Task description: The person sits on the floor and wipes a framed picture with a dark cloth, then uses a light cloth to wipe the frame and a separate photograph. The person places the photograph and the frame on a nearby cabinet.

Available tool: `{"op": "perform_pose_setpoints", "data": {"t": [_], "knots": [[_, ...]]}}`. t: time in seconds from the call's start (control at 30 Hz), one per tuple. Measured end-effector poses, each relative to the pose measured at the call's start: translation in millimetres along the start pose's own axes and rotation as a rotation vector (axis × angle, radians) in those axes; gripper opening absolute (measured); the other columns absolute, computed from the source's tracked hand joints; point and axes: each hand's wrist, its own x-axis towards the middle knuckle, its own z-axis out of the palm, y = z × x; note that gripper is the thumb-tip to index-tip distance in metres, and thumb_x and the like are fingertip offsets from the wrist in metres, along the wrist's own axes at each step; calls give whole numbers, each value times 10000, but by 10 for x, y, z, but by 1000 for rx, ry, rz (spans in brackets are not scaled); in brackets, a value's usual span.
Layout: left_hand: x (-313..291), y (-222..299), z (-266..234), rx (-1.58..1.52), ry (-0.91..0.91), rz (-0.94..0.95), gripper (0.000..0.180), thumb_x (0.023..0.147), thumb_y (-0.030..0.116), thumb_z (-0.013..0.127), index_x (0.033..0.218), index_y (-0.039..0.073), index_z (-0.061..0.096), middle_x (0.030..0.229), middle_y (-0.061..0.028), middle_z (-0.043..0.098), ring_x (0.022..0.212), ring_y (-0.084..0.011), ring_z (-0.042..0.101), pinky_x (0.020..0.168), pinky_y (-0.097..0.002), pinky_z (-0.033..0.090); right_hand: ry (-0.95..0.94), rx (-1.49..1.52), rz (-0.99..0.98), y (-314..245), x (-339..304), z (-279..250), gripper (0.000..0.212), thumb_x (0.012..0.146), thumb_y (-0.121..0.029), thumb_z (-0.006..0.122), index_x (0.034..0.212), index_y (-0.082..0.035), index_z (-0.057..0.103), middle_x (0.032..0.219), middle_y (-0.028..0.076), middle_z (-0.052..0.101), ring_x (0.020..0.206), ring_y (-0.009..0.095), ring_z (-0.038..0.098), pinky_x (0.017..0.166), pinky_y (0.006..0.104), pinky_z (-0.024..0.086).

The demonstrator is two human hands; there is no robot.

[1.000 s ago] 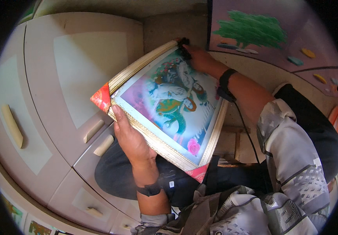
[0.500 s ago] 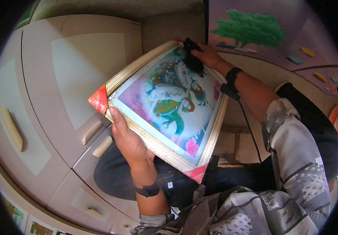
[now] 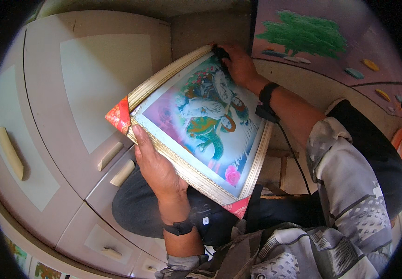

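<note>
A framed picture (image 3: 173, 109) is tilted above my lap, its pale gold moulding carved and its corners capped in red. Behind its glossy surface are figures, a green bird-like tail and a pink rose. My left hand (image 3: 159, 172) grips the near left side of the frame, thumb on the front and fingers hidden underneath. At the far corner, my right hand (image 3: 242, 69) presses a bunched black cloth (image 3: 220, 53) against the frame. Most of that cloth is hidden by the hand.
Pale cupboard doors (image 3: 108, 88) with cream handles (image 3: 10, 153) stand close on the left. A painted panel with a green tree (image 3: 303, 35) is at the far right. From my right wrist a black cable (image 3: 294, 151) hangs down. My dark-trousered legs are bent beneath the frame.
My right hand has slid the black cloth farther up and left, off the picture's upper right area to the far corner of the frame. My left hand keeps its hold.
</note>
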Motion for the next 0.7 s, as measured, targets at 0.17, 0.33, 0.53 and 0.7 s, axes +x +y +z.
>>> {"op": "perform_pose_setpoints", "data": {"t": [0.17,0.33,0.53,0.7], "knots": [[7,-11,-13,45,26,26,532,1145,495,538,1323,2,631,1210,-89,721,1046,-154,703,936,-323,563,-233,-90,58,110,148,-12,332,1060,-86,587,1373,-36,687,1347,256,657,1199,437,674,1067,483,545],[7,-17,-15,82,36,24,550,1141,509,541,1314,-6,632,1203,-94,718,1041,-161,702,929,-322,561,-385,-298,-17,154,239,-96,336,1070,-174,579,1343,-17,695,1275,273,680,1125,437,687,962,505,577],[1,-19,-18,105,35,27,560,1138,519,541,1301,-7,634,1183,-97,716,1035,-170,700,929,-332,561,-588,-427,92,109,152,-248,327,1045,-256,613,1179,9,751,1148,288,721,1079,439,688,877,536,586],[35,-16,-48,147,31,1,567,1147,520,510,1305,-10,634,1184,-102,717,1037,-189,703,930,-338,562,-649,-324,298,356,-209,-447,300,1008,-241,632,1147,-16,772,1160,279,709,1066,450,683,902,544,575]]}}
